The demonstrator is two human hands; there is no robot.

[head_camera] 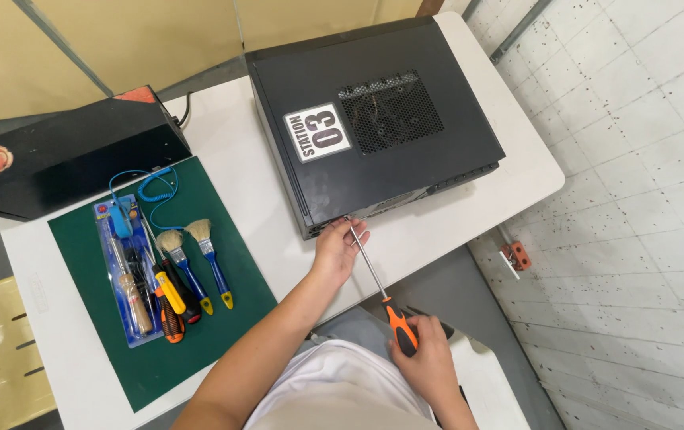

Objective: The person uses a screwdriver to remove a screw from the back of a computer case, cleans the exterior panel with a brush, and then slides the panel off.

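Orange and black plastic forms the handle of the long screwdriver (380, 285), and the right hand (424, 358) is wrapped tightly around that handle, fingers closed on it. From this grip the thin metal shaft runs up and away to the near edge of the black computer case (374, 119), where its tip meets the panel. The left hand (339, 248) sits at that far end of the shaft, fingertips pinched together around the tip, touching the case edge. Beyond the tip, the case lies flat on the white table (246, 175). Well off to the left of both hands, a green mat (222, 239) carries two small brushes (198, 263) and a packaged tool set (131, 271).
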